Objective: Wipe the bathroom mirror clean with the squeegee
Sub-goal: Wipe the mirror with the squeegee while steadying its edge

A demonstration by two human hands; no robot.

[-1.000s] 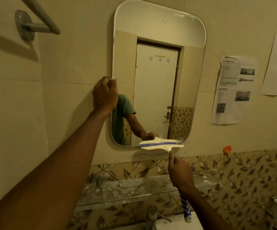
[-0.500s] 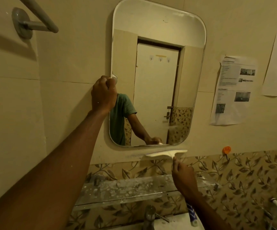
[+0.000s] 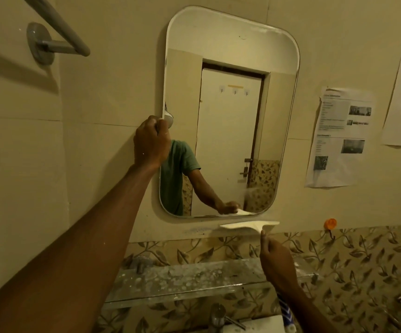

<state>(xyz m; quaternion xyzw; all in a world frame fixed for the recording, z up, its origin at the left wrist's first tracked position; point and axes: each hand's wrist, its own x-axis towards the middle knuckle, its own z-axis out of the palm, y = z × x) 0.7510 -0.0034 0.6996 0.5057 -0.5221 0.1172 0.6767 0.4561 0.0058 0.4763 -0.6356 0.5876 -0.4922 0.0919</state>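
A rounded rectangular mirror hangs on the beige wall and reflects a white door and a person in a green shirt. My left hand grips the mirror's left edge at mid height, fingers closed around it. My right hand holds the handle of a cream squeegee, whose blade lies level against the wall just below the mirror's bottom edge, towards the right. A hazy smear remains on the glass at the lower right.
A spotted glass shelf runs below the mirror, with a tap and basin under it. A grey towel bar is mounted at upper left. Papers are taped to the wall at right, near an orange hook.
The squeegee has slid down off the mirror's bottom edge onto the wall below. My right hand dropped with it. My left hand stays on the mirror's edge.
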